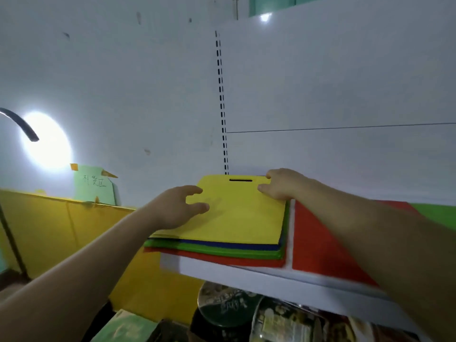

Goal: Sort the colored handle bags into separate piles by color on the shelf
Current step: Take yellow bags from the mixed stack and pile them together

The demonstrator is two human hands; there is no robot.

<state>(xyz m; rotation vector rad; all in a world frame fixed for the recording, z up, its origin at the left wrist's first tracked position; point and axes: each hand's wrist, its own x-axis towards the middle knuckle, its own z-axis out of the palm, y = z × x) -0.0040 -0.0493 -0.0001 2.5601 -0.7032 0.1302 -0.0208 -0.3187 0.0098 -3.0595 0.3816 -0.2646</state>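
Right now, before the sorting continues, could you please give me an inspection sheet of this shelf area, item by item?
Surface: white shelf, front edge bare.
Job's things: yellow bag lies on top of the mixed stack, over blue, green and red layers; red pile beside the stack to the right; green pile farther right.
Clutter: packaged goods under the shelf.
Hands: left hand rests on the yellow bag's left edge; right hand holds its far right corner.
Cables: nothing seen.
Surroundings: slotted upright on the white back panel; yellow board at left; green paper sign; lamp glare.
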